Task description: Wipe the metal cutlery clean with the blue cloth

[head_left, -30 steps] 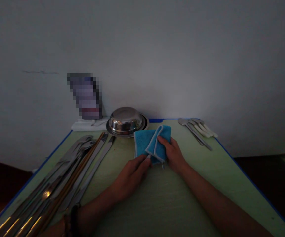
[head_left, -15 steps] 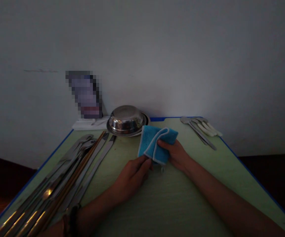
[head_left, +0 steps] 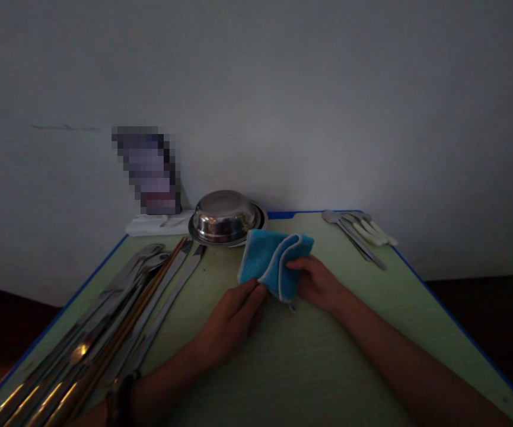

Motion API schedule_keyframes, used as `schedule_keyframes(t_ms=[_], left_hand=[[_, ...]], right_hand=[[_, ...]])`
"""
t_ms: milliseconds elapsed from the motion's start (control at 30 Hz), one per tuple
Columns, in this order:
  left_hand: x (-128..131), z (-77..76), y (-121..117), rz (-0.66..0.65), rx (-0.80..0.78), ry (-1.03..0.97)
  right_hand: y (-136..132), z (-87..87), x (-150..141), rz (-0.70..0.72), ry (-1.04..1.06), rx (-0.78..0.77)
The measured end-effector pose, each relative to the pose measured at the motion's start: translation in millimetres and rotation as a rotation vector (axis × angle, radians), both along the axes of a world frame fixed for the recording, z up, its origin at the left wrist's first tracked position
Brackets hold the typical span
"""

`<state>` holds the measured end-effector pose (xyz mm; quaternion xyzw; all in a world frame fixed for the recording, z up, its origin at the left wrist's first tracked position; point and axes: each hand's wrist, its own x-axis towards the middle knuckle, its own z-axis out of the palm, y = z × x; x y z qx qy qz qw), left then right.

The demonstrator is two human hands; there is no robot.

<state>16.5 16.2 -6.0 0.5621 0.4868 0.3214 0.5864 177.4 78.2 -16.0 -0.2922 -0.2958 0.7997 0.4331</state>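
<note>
A blue cloth (head_left: 263, 255) with a pale stitched edge is folded over itself above the middle of the table. My left hand (head_left: 233, 314) pinches its lower edge between thumb and fingers. On the other side, my right hand (head_left: 321, 281) grips the folded part, thumb lying on top and the other fingers mostly hidden behind. Whether anything is wrapped inside the folds cannot be seen. A small pale bit hangs below the cloth's lower corner, too small to name.
Upturned metal bowls (head_left: 225, 216) stand at the table's back edge. Long cutlery and wooden chopsticks (head_left: 138, 311) lie along the left side. Spoons and forks (head_left: 363, 231), some white-handled, lie back right. A blurred-out phone-like panel (head_left: 149, 172) leans on the wall above a white strip (head_left: 149, 225).
The cloth and both hands shifted slightly right, then back left. Its fold has curled and tilted more in my right hand. The cutlery and bowls stay in place.
</note>
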Motion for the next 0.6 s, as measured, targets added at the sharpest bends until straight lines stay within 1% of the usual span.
schedule_keyframes(t_ms=[67,200,267,367,467,533,600], left_hand=[[0.0,1.1,0.1,-0.023,0.038,0.051],[-0.4,3.0,0.3,-0.046,0.085,0.13],[-0.6,3.4,-0.1,-0.046,0.113,0.167],[-0.8,3.5,-0.7,-0.046,0.149,0.214],[-0.9,3.1,-1.1,-0.066,0.156,0.215],[-1.0,2.7,-1.2,-0.068,0.14,0.198],[-1.0,2.1,-1.1,-0.05,0.115,0.17]], right_hand=[[-0.6,0.0,-1.2,-0.019,-0.011,-0.001],[-1.3,-1.1,-5.0,-0.147,-0.069,0.104],[-1.0,-2.5,-6.8,-0.194,-0.097,0.121],[-0.5,-4.7,-8.9,-0.236,-0.144,0.11],[-0.6,-5.4,-9.7,-0.265,-0.181,0.099],[-0.7,-4.7,-9.0,-0.28,-0.174,0.072],[-0.3,-3.5,-7.1,-0.266,-0.118,0.005]])
